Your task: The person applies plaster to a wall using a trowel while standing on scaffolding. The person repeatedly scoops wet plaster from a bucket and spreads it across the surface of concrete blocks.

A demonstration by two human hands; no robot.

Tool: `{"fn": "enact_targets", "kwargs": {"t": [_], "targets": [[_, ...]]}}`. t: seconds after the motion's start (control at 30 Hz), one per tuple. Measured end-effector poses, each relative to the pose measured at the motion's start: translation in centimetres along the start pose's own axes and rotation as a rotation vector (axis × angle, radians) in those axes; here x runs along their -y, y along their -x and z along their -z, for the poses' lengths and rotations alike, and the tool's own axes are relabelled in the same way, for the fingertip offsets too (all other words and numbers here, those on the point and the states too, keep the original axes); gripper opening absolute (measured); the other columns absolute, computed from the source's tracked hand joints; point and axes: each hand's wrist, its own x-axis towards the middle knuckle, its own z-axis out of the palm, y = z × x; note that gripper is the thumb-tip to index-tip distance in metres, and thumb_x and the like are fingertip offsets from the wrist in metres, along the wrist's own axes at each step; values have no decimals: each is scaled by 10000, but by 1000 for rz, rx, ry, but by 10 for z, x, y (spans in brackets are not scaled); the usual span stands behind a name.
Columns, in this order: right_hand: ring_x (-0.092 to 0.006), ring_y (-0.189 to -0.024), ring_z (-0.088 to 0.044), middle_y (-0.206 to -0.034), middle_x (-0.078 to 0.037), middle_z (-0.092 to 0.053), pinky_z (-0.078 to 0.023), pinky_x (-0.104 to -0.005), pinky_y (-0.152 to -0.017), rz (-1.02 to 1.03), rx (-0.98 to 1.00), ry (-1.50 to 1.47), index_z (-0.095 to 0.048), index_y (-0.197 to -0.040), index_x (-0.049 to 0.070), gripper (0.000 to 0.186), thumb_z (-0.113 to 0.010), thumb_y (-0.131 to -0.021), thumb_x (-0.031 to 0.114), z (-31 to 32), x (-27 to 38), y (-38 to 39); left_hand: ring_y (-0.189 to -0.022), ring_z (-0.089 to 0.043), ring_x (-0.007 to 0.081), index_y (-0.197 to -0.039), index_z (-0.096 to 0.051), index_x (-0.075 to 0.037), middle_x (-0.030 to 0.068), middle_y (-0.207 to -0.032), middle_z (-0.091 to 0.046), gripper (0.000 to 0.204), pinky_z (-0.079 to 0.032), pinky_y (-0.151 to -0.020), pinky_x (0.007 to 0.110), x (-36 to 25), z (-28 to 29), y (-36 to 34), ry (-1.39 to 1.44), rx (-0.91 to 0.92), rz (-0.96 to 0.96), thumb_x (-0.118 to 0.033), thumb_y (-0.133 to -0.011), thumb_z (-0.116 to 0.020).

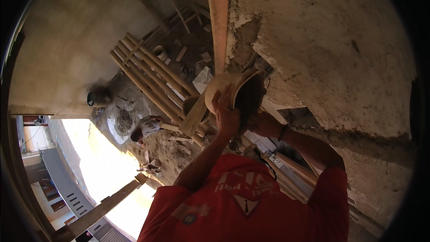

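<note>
- Fingers (222, 95) of the left hand (227, 117): extended and held close together, pressed flat against the outer rim of a shallow round pan (237, 92).
- Right hand (264, 124): positioned under the dark inner side of the pan; its fingers are hidden behind the pan, so their state cannot be determined.
- Pan: located at the centre of the view, tilted on edge, its pale outer face toward the left and its dark hollow toward the right. It sits between the two hands, directly below a vertical orange pipe (218, 18).
- Rough plaster wall (322, 40): fills the right side, with a broken patch beside the pipe.
- Bundle of wooden poles (152, 80): lies diagonally to the left of the pan, far below the hands.
- Mound of sand (172, 150): lies near the poles, with a round heap of grey mix (124, 121) to its left.
- Second person (145, 130): bends over beside the grey mix, well apart from the hands.
- Dark round pot (98, 97): stands to the left of the grey mix.
- Red shirt (246, 206): occupies the near lower edge.
</note>
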Motion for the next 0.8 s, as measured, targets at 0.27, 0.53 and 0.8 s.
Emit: {"fn": "enact_targets", "kwargs": {"t": [0.27,0.53,0.8], "targets": [[-195,-624,-661,-807,-159,-686,-521,-326,-576,-410,53,-633,-633,-1193,-20,454,-751,-840,239,3,13,5,-1415,-361,358,-1383,-576,-93,97,-1465,-523,708,-308,-1172,449,26,-1,-6,-35,-137,-127,-3,-681,-571],[-110,-590,-598,-753,-80,-669,-482,-289,-528,-220,-144,-349,-643,-1145,-15,382,-734,-857,220,20,17,16,-988,-654,194,-1289,-577,58,113,-1124,-677,632,-525,-867,305,3,47,-15,661,-101,179,26,-660,-532],[-72,-477,-508,-579,-19,-507,-405,-262,-415,-447,-62,-660,-627,-1051,12,268,-673,-922,242,24,21,-5,-989,-650,192,-1317,-571,44,103,-1120,-680,677,-508,-894,293,22,62,-34,698,-186,112,26,-642,-529]]}}
